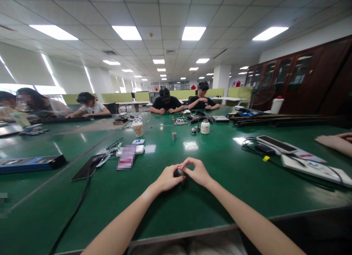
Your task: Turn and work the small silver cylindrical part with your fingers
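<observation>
Work looks unfinished: left hand [167, 178] and right hand [199, 171] clasp a silvery piece [180, 171]; grey cylinder [174, 136] stands untouched, twelve o'clock.

Smooth, glossy green worktop [159, 152]; near its front edge, a metallic-looking piece [180, 171]; farther in, a dull metal-looking cylinder [174, 136]; toward the far edge, a shiny jar [205, 127]; beyond the far right corner, wooden cabinets [320, 75]

Your left forearm [121, 222] and right forearm [249, 214], both bare, slant inward from the lower edge. Your left hand [168, 178] curls, its thumb on the near side; your right hand [198, 171] arches, index finger bowed over the thumb. Their fingertips meet closely, wrists well apart.
</observation>
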### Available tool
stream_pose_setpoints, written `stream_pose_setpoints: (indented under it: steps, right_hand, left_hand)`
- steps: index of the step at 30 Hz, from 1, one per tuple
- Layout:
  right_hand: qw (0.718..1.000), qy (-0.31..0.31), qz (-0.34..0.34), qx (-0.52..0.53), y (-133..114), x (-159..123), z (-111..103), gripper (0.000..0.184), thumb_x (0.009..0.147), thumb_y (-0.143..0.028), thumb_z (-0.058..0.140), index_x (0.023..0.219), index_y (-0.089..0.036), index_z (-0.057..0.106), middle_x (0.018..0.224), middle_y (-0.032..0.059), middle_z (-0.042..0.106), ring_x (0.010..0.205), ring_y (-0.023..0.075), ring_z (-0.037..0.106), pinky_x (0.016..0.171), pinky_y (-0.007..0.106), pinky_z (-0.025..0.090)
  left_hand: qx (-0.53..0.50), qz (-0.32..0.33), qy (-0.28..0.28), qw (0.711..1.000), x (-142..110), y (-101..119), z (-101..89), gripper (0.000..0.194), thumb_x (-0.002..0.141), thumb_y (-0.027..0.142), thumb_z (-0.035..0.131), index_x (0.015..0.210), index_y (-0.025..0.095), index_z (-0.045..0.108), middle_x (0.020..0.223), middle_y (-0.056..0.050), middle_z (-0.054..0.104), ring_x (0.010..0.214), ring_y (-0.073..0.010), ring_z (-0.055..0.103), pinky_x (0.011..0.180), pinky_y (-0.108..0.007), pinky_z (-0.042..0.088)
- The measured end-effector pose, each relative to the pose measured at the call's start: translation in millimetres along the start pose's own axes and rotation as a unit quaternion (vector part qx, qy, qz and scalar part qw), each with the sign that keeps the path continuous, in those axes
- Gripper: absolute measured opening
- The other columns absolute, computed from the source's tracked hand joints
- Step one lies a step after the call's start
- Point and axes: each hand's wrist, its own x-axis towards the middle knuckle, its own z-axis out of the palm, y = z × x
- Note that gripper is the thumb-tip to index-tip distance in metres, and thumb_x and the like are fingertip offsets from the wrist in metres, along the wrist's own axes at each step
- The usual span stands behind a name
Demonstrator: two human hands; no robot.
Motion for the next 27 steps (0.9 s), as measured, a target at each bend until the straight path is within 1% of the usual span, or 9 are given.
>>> stream_pose_setpoints:
  steps: [5,7,11,18,23,27]
  right_hand:
    - [0.999,0.027,0.027,0.001,5.8,2.4,2.3,0.017,0.07,-0.027,0.077,0.065,-0.019,0.063,0.065,0.0012,0.07,0.063,0.0184,0.067,0.063,0.029,0.053]
    - [0.999,0.031,0.033,0.005,7.5,2.7,3.6,0.018,0.068,-0.028,0.079,0.066,-0.019,0.063,0.064,0.0011,0.069,0.062,0.0181,0.067,0.06,0.028,0.053]
    - [0.999,0.035,0.035,0.005,7.1,1.8,4.5,0.018,0.068,-0.027,0.079,0.07,-0.019,0.063,0.066,0.0013,0.07,0.064,0.0183,0.068,0.062,0.028,0.054]
    - [0.998,0.042,0.025,-0.026,4.1,1.0,3.3,0.014,0.07,-0.028,0.077,0.071,-0.02,0.065,0.072,0.0018,0.071,0.07,0.0188,0.067,0.069,0.03,0.052]
    - [0.999,0.03,0.019,-0.036,2.2,0.1,2.2,0.011,0.073,-0.025,0.073,0.07,-0.019,0.064,0.07,0.0014,0.071,0.068,0.0181,0.067,0.067,0.029,0.053]
    - [0.999,0.011,0.001,-0.041,0.9,-2.3,1.6,0.005,0.074,-0.02,0.069,0.072,-0.02,0.064,0.073,0.0005,0.071,0.07,0.0176,0.067,0.069,0.029,0.053]
  left_hand:
    - [0.016,0.012,0.004,1.0,-1.1,1.8,-0.8,0.032,0.077,0.026,0.067,0.108,0.018,0.069,0.102,-0.004,0.074,0.093,-0.0239,0.067,0.086,-0.03,0.049]
    - [0.02,0.014,0.005,1.0,-1.3,1.9,-1.0,0.032,0.077,0.026,0.067,0.109,0.019,0.069,0.103,-0.004,0.074,0.093,-0.0238,0.067,0.086,-0.03,0.049]
    - [0.026,0.018,0.006,0.999,-1.4,1.5,-1.1,0.035,0.078,0.026,0.067,0.112,0.019,0.068,0.105,-0.004,0.074,0.094,-0.0243,0.068,0.087,-0.03,0.049]
    - [0.029,0.026,0.003,0.999,-0.9,3.0,-2.0,0.031,0.078,0.026,0.067,0.108,0.018,0.07,0.104,-0.004,0.075,0.093,-0.0239,0.068,0.088,-0.03,0.049]
    - [0.031,0.024,0.005,0.999,-1.1,3.2,-1.9,0.033,0.078,0.028,0.066,0.109,0.017,0.069,0.102,-0.005,0.075,0.089,-0.0239,0.069,0.083,-0.029,0.051]
    - [0.029,0.027,0.005,0.999,-1.2,2.7,-1.6,0.036,0.078,0.027,0.066,0.113,0.017,0.068,0.107,-0.006,0.074,0.094,-0.0249,0.068,0.087,-0.031,0.05]
